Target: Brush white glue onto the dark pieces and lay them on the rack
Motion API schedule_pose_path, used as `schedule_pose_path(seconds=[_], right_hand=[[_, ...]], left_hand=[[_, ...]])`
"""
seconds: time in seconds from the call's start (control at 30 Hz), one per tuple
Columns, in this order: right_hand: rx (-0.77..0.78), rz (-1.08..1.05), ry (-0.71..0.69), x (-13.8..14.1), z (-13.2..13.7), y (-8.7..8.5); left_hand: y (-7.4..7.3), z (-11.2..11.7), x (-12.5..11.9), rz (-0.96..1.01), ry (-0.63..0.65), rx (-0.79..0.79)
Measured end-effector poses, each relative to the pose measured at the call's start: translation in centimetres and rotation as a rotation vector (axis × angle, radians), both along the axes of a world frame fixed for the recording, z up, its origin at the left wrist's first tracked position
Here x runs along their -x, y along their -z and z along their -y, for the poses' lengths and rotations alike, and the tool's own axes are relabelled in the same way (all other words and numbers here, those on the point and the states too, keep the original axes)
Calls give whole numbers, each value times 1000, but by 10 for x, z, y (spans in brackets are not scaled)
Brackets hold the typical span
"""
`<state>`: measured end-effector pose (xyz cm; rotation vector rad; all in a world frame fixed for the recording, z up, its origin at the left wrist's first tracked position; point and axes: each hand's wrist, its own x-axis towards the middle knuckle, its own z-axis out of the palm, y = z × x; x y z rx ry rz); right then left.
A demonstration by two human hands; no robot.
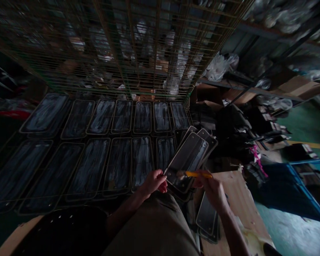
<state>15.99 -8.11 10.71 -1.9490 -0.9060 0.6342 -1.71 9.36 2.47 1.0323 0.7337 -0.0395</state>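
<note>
Rusty wire mesh cage: stands behind the work area, with pale bagged goods inside.
Two rows of dark, rounded-corner rectangular panels: lie flat, side by side and not overlapping, each face streaked whitish. We judge that the spacing keeps the coated faces from touching.
Pale wooden board: lies at the person's right and bears a low pile of bare dark panels, close by the right hand.
Fanned stack of dark panels: held above the lap and tilted towards the camera, so that the top face is open to the brush.
Left hand: fingers closed, pinching the fanned stack at its lower left corner, clear of the face.
Right hand: curled around a yellow-handled brush. The bristles seem to rest on the lower end of the top panel, though the dim light leaves contact uncertain.
Writing: we find no brand or label that can be read.
</note>
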Motion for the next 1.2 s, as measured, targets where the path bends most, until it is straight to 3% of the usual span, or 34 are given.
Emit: schedule_pose_path(seconds=[0.13,0.27,0.37,0.47,0.57,0.7,0.87,1.0,1.2], right_hand=[[-104,142,179,-53,-19,15],[-85,369,249,-86,-35,25],[1,539,207,-92,-42,31],[52,579,94,-76,-41,35],[81,527,-55,-40,-27,30],[93,323,-186,13,-2,11],[51,-65,-162,43,10,-10],[20,-245,-55,29,-1,-5],[-209,-169,152,-39,-38,28]], left_hand=[[-1,-1,-2,-8,27,-43],[-3,-2,-1,2,36,-68],[-2,-1,0,10,26,-67],[-1,1,0,25,5,-53],[-1,3,0,11,-14,-56],[-5,4,-1,-10,-36,-54],[-5,5,-2,6,-29,-41],[0,6,-1,20,-23,-70],[7,4,0,38,5,-101]])
